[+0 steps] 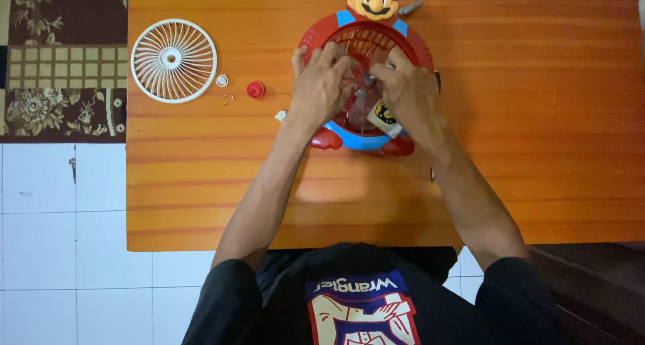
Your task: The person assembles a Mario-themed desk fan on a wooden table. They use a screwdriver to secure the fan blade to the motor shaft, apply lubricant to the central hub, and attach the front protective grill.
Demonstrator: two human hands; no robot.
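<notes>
Red fan: a small red toy fan [366, 83] lies flat near the far edge of the tabletop, with both hands on top of it.
Left hand: the left hand [321, 83] rests on the left side of the fan's open red cage, fingers bent down onto the middle.
Left grip: the fingertips are pressed together on something in the middle of the fan; what they pinch is too small to tell.
Right hand: the right hand [406, 93] lies on the right side of the fan, fingers pointing in at the same middle spot.
Right grip: fingers closed together near the middle; I cannot tell if they hold anything.
Fan parts: a toy head [373, 1] with a red cap sits at the far end of the fan; blue trim and two red feet show at the near end.
White grille: a round white grille [173, 61] lies flat, well apart to the left.
Small bits: a white ring [222, 81], a red cap [255, 90] and tiny screws [228, 100] lie between the grille and the left hand.
Tabletop: an orange wooden tabletop [537, 116] carries everything.
Floor: white tiles [60, 251] and a patterned rug [47, 63] show on the left.
</notes>
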